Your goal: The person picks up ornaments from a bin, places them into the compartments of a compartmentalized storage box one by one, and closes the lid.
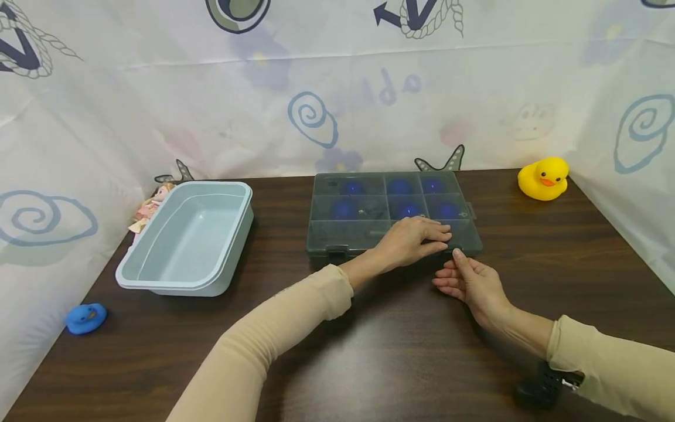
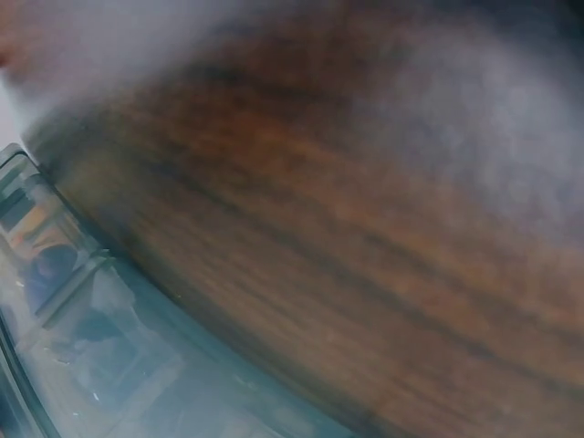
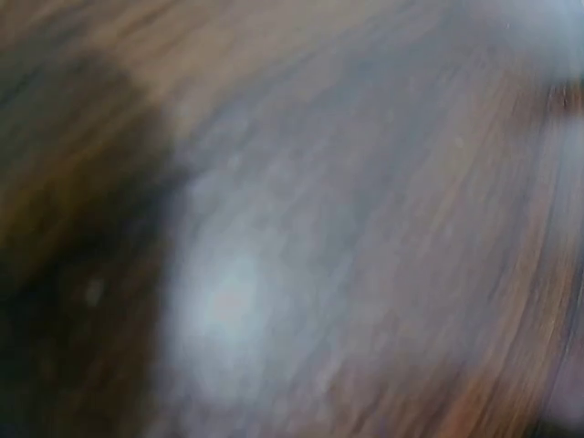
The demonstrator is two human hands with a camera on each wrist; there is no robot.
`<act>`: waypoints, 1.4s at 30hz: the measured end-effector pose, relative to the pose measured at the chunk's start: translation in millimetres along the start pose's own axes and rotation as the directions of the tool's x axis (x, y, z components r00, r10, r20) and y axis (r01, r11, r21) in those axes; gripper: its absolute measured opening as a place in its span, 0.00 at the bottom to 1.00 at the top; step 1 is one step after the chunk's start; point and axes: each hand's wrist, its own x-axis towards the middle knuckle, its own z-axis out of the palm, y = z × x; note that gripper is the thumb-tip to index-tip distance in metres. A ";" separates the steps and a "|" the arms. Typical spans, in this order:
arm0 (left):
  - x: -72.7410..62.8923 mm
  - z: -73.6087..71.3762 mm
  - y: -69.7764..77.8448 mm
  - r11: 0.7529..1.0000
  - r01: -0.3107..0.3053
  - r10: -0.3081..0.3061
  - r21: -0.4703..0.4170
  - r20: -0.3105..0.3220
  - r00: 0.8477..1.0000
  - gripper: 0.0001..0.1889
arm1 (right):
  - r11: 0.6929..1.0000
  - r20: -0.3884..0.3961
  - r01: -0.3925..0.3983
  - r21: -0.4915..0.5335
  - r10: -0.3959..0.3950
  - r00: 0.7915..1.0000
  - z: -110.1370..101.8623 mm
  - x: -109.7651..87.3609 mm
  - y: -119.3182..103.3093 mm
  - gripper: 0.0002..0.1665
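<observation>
A flat compartment box with a tinted see-through lid lies closed at the back middle of the table. Through the lid show several round blue things, one to a compartment. My left hand rests on the lid's front right part, its fingers stretched to the right. Just below it, my right hand has its thumb tip at the box's front edge near the right corner, other fingers loosely bent beneath. In the left wrist view the box fills the lower left corner. Blurred tabletop fills the right wrist view.
A pale blue-green basin stands to the left, with a small doll behind its left side. A blue rubber duck sits at the table's left edge, a yellow duck at the back right. A patterned white curtain borders the table.
</observation>
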 end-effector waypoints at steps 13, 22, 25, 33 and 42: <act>0.6 0.5 1.8 1.000 0.025 -0.025 -0.011 0.021 0.999 0.18 | 0.997 0.052 -0.021 -0.074 0.024 0.998 -2.0 -0.9 -2.3 0.29; -6.4 -6.7 -4.9 0.966 0.111 -0.145 -0.235 -0.130 0.981 0.21 | 0.970 0.188 0.194 -0.147 -0.165 0.968 -3.8 -7.8 -27.8 0.23; -10.2 -36.0 -18.1 0.946 0.242 -0.286 -0.214 -0.203 0.936 0.24 | 0.840 0.226 0.460 -0.287 -0.407 0.885 -8.4 4.6 -57.2 0.20; -32.9 -103.1 -82.1 0.768 0.623 -0.595 0.148 -0.196 0.780 0.36 | 0.192 0.263 0.433 -0.881 -0.562 0.784 -36.0 59.0 -101.2 0.34; -68.0 -112.3 -119.5 0.568 0.771 -0.747 0.288 -0.214 0.630 0.41 | 0.075 0.158 0.192 -0.979 -0.324 0.933 -38.1 86.4 -108.7 0.51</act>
